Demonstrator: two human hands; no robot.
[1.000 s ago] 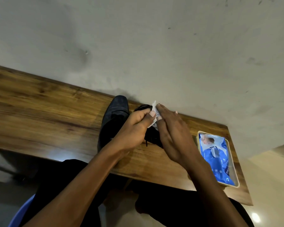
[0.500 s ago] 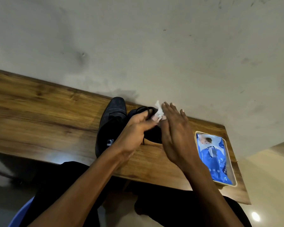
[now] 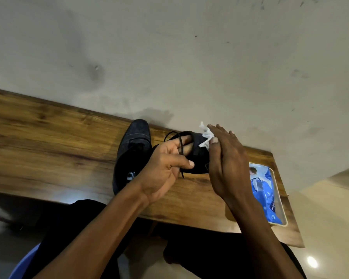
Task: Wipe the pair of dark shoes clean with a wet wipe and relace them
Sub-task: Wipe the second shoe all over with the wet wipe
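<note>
Shoes sit on wooden tabletop [image 3: 48, 150] by wall. Your left hand [image 3: 165, 168] holds right-side shoe [image 3: 197, 160] tilted up, fingers tucked inside its opening, thumb on outside; loose black lace [image 3: 180, 147] crosses those fingers. Your right hand [image 3: 226, 158] presses crumpled white wipe [image 3: 206, 136] against shoe's far edge, grip narrow, wipe pinched between thumb and flat fingers. Other shoe [image 3: 132, 150] rests flat just left, toe toward wall. Blue wipe pack [image 3: 267, 198] lies in white tray [image 3: 281, 210] near tabletop's right end.
</note>
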